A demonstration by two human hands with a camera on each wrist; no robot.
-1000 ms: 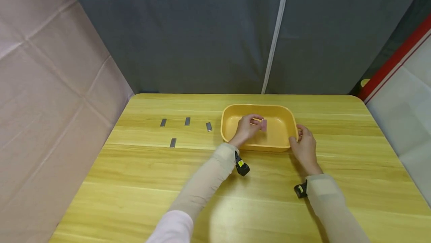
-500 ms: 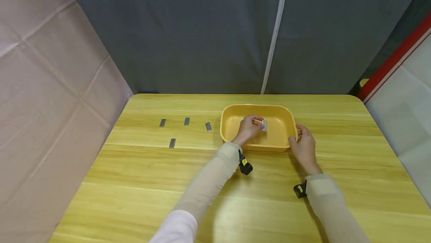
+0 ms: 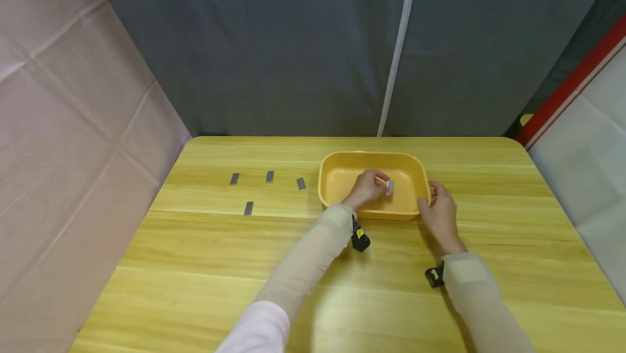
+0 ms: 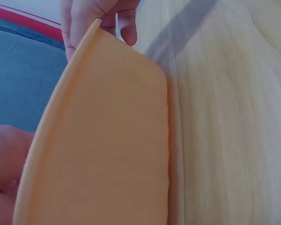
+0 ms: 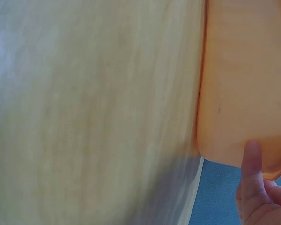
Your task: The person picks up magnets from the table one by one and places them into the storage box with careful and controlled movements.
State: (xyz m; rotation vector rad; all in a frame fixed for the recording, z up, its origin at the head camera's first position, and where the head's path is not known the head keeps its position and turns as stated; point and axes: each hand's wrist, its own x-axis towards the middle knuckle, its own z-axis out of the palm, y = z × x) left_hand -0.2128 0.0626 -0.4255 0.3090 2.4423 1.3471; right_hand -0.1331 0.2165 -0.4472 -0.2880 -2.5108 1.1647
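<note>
My left hand (image 3: 369, 187) reaches over the front rim into a yellow plastic basin (image 3: 374, 215). Between its fingers and thumb it pinches a small flat rectangular piece (image 3: 390, 188), pale grey and shiny, over the basin floor. My right hand (image 3: 442, 213) grips the basin's front right corner. In the right wrist view its thumb (image 5: 253, 161) presses on the outer wall, with the other fingers behind the rim. The basin's outer wall (image 4: 107, 126) hides most of the left hand (image 4: 4, 168) in the left wrist view.
Several small grey rectangular pieces lie apart on the wooden table (image 3: 195, 277) left of the basin, one of them (image 3: 301, 184) closest to it. A dark grey curtain (image 3: 274, 60) hangs behind the far edge. Pale cloth panels (image 3: 73, 168) flank the sides.
My left hand has shifted slightly right inside the basin with the piece. The piece's visible face has turned from pinkish to pale grey. The right hand keeps its grip on the basin.
</note>
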